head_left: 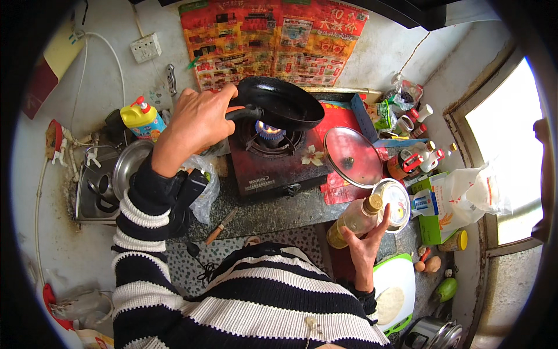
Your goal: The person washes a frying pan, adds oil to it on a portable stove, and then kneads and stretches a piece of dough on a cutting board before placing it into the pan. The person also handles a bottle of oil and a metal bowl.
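Observation:
My left hand (196, 124) grips the handle of a black frying pan (283, 102), which is tilted and raised above a lit gas burner (270, 131). Flames show beneath the pan on the single-burner gas stove (266, 174). Lower right, my right hand (366, 248) holds a clear bottle (344, 224) of yellowish liquid, probably cooking oil. Its gold cap (373, 203) is on, and the bottle leans. A glass pan lid (353, 159) with a dark knob lies to the right of the stove. Close to the bottle stands a round container with a white lid (394, 205).
A knife (221, 227) with a wooden handle lies at the counter's front edge. Bottles and jars (418, 157) crowd the right side by the window. A white cutting board (401, 279) carries a flat dough round (390, 305). At left are a steel sink (93, 209) and a yellow detergent bottle (141, 118).

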`<state>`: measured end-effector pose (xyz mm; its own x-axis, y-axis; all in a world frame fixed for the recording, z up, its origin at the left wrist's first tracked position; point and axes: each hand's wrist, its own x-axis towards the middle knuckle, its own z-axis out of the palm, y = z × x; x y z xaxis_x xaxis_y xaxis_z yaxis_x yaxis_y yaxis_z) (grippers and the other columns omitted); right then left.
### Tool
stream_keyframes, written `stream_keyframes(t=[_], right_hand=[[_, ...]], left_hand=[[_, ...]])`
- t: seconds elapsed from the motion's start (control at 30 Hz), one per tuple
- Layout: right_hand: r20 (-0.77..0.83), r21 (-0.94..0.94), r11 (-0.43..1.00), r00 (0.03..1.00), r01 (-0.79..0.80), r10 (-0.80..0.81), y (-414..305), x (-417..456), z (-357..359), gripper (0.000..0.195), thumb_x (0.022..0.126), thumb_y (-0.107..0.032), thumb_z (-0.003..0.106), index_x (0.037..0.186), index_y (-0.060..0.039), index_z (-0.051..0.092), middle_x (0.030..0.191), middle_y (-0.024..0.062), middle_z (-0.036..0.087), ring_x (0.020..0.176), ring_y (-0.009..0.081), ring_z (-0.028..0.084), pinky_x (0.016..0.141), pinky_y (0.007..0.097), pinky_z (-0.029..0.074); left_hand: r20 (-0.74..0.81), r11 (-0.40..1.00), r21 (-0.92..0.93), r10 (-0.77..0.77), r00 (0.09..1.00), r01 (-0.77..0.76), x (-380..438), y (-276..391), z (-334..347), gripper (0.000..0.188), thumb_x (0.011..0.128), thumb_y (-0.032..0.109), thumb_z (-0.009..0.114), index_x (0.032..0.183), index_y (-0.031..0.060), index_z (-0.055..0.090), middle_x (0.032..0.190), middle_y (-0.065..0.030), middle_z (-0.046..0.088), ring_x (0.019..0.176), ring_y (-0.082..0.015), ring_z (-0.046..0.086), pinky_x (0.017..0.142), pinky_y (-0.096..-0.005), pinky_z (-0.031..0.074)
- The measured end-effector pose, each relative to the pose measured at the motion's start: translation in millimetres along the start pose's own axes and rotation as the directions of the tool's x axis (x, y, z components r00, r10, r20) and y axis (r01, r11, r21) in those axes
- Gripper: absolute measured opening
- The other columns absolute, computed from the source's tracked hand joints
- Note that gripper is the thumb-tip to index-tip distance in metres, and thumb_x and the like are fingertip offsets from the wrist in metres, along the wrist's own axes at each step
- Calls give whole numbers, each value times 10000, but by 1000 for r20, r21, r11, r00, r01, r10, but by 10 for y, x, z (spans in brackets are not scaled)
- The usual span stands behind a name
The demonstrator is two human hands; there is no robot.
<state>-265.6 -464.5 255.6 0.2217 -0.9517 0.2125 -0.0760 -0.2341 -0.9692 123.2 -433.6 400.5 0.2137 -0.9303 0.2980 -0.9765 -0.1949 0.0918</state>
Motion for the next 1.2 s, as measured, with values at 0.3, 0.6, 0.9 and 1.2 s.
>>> stream_keyframes(t=[0.3,0.6,0.9,1.2], right_hand=[[23,-17,999,999,-32,32,53,-36,25,1161,696,-15,780,1543,-137,-5,1342,180,458,1215,279,493,1045,427,386],[80,-59,998,997,15,-10,11,21,96,1154,701,-7,773,1542,-130,-7,1308,171,467,1189,273,504,1030,425,393],[69,-22,999,997,-24,26,33,-73,70,1202,675,-67,850,1551,-167,34,1429,168,389,1261,281,465,1066,439,390],[60,-63,998,998,-21,25,-52,-147,81,1161,704,-14,780,1544,-143,-12,1310,174,484,1191,269,510,1033,420,398]], left_hand=[[-56,986,-113,-130,990,123,-714,-82,627,584,719,157,694,1264,82,497,841,-179,690,837,-386,640,864,-445,436],[61,916,-124,-376,925,381,-1094,-77,1132,708,770,190,726,1400,140,407,911,-204,687,956,-379,642,992,-533,356],[64,915,-33,-401,914,403,-1068,-196,1179,751,773,197,727,1438,130,385,1061,-192,666,1088,-363,601,1037,-591,299],[-272,925,-375,-48,961,-60,-1143,498,1404,257,818,162,680,1054,68,637,1079,-93,599,1035,-299,588,853,-422,469]])
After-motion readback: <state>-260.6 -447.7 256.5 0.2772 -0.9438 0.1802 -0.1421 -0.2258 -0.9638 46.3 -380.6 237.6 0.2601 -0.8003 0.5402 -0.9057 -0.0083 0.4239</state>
